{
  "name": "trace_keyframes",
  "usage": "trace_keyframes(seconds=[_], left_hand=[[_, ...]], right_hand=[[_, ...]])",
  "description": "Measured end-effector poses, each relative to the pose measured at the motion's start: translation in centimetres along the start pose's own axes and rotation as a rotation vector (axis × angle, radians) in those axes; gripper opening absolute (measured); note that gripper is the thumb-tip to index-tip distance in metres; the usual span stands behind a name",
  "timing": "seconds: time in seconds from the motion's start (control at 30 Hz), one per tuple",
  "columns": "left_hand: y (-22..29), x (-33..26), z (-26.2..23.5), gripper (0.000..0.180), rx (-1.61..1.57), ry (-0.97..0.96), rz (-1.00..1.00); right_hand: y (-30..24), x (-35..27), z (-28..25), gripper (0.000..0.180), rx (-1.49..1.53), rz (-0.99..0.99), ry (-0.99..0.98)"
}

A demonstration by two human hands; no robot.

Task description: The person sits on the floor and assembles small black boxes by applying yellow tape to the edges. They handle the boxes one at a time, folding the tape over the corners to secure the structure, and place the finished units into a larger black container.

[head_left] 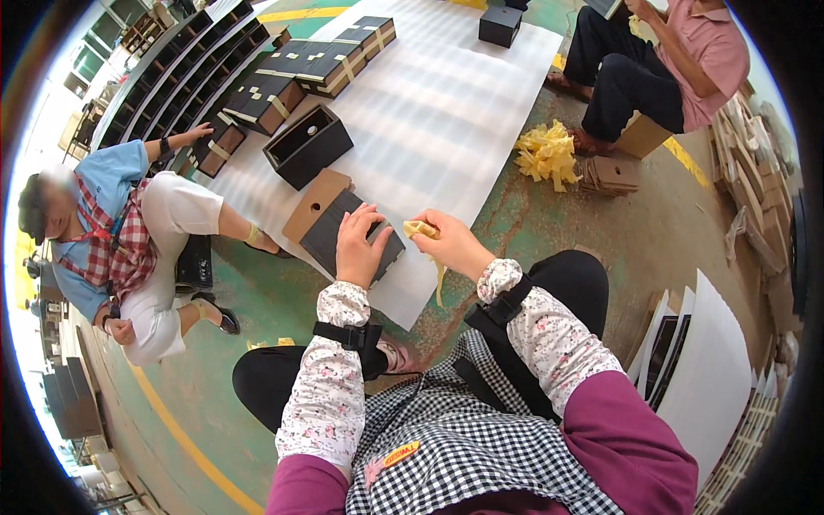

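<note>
My left hand [359, 247] lies on a black box [328, 232], its fingers stretched out and the thumb apart. A brown board [314, 204] with a round hole sticks out at the box's far-left side. My right hand [457, 246] is just right of the box, fingers closed around a crumpled strip of yellow tape [421, 229]. One end of the strip hangs below the hand. Beyond the box stands an open-topped black box [306, 148] with a pale round spot inside.
White sheeting [446, 112] covers the floor ahead. Taped black boxes [322, 64] line its left side, near a seated person [112, 223]. Another person [678, 69] sits far right, by a yellow tape heap [549, 154] and brown boards [608, 175]. A small black box [499, 27] stands at the back.
</note>
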State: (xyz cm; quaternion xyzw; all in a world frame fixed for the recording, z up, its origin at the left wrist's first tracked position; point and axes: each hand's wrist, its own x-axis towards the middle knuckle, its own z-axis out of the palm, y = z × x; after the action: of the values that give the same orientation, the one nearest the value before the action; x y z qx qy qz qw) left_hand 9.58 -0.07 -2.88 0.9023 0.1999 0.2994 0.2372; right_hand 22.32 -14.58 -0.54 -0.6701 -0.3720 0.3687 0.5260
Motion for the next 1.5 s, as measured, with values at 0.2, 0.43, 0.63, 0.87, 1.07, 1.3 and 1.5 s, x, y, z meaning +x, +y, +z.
trace_keyframes(seconds=[0.2,0.43,0.63,0.87,1.07,1.3,1.5], left_hand=[[0.4,0.6,-0.2,0.014,0.000,0.020,0.024],[0.9,1.1,-0.5,0.012,-0.007,0.026,0.007],[0.6,1.1,-0.5,0.012,-0.033,0.058,0.006],[0.1,1.0,-0.2,0.013,-0.059,0.083,0.012],[0.1,1.2,-0.6,0.012,-0.077,0.099,0.032],[-0.9,4.0,-3.6,0.025,0.050,-0.272,-0.007],[-4.1,2.3,-4.4,0.064,0.287,-0.217,-0.176]], right_hand=[[-0.7,0.1,0.1,0.026,-0.010,0.019,-0.013],[-0.3,0.4,0.2,0.026,-0.006,0.024,0.001],[-0.8,0.4,0.2,0.027,-0.044,0.036,0.028],[-0.8,0.6,0.3,0.025,0.030,0.052,-0.019],[-0.6,0.8,0.6,0.025,-0.022,0.016,0.009],[-1.0,0.6,0.4,0.027,-0.099,-0.047,0.054],[-1.9,2.4,0.5,0.021,-0.460,-0.264,0.133]])
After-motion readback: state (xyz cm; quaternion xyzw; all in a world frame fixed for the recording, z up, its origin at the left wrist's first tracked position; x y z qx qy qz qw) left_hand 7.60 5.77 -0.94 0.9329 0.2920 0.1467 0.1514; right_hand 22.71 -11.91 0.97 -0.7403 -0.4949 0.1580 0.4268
